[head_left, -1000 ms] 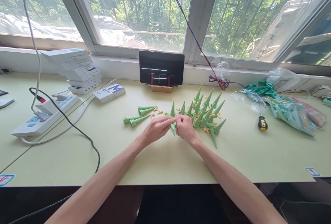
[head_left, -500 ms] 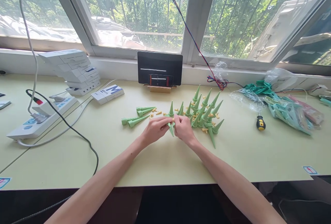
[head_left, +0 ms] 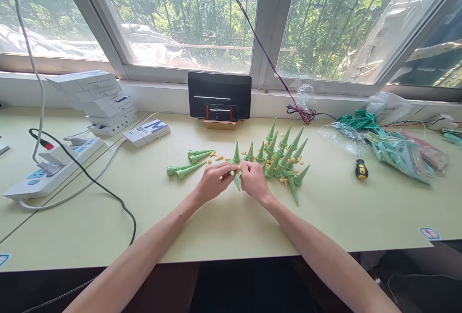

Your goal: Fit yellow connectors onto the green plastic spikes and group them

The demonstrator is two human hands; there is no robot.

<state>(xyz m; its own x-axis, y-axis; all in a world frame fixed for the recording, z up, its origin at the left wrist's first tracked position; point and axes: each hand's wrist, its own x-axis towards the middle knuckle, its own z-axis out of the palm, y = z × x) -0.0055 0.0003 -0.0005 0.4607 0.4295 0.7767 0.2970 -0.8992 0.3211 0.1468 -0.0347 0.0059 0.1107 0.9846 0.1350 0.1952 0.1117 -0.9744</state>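
Observation:
My left hand point(head_left: 213, 182) and my right hand point(head_left: 253, 181) meet at the middle of the pale green table point(head_left: 224, 221), fingers curled. Between them they grip one green cone spike point(head_left: 236, 181), its tip pointing down toward me. A small yellow piece shows at my left fingertips. Just behind and to the right stands a cluster of upright green cone spikes point(head_left: 283, 156). Three more green cones point(head_left: 187, 163) lie flat to the left. Small yellow pieces point(head_left: 218, 157) are scattered among them.
A dark tablet with a phone point(head_left: 219, 102) leans at the window sill. White boxes point(head_left: 101, 98) and a power strip with cables point(head_left: 54, 161) sit left. A stubby screwdriver point(head_left: 361, 169) and plastic bags of green parts point(head_left: 400, 149) lie right.
Both hands stay together on the same green cone, with only small finger movement. The view has shifted slightly.

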